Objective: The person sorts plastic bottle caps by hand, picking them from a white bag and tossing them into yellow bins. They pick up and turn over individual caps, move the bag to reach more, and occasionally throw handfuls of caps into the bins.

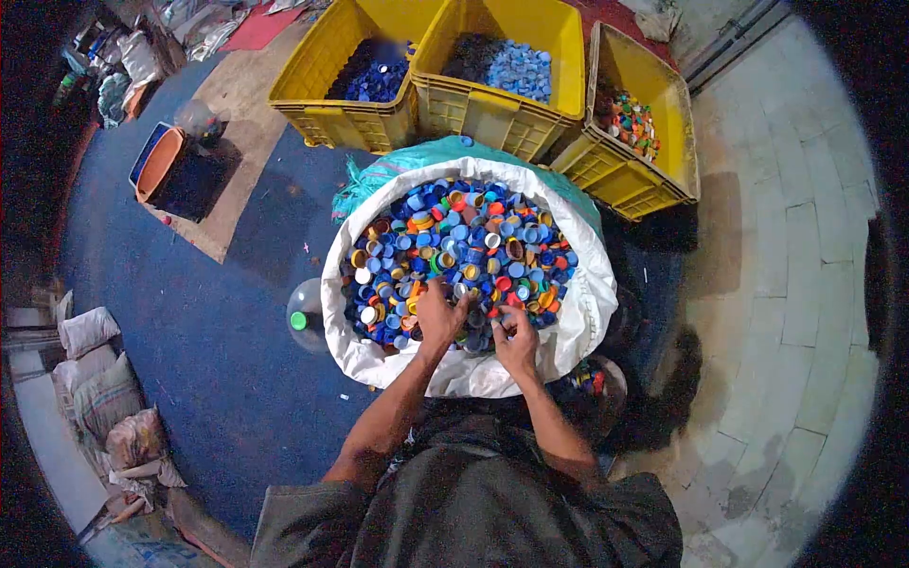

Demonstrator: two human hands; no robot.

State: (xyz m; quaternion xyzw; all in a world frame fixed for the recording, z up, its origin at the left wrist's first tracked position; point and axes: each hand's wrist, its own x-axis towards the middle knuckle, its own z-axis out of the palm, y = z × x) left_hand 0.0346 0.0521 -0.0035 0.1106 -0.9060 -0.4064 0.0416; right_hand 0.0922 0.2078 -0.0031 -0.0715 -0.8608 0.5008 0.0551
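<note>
A large white woven sack (pixel 343 333) with a rolled rim stands in front of me. Inside it is a heap of plastic bottle caps (pixel 454 241), mostly blue, with red, orange, yellow, green and white ones among them. Over the near part of the heap, my left hand (pixel 442 317) reaches down, its thumb and fingers apart among the caps. My right hand (pixel 515 346) is just to its right, fingers curled to the thumb close to a red cap. Whatever lies between those fingertips is too small to make out.
Behind the sack stand a yellow crate (pixel 352 120) of dark blue caps, another yellow crate (pixel 492 109) of light blue and dark caps, and a third crate (pixel 625 175) of mixed colours. A clear bottle (pixel 305 317) sits left; an orange-rimmed container (pixel 159 163) stands farther off.
</note>
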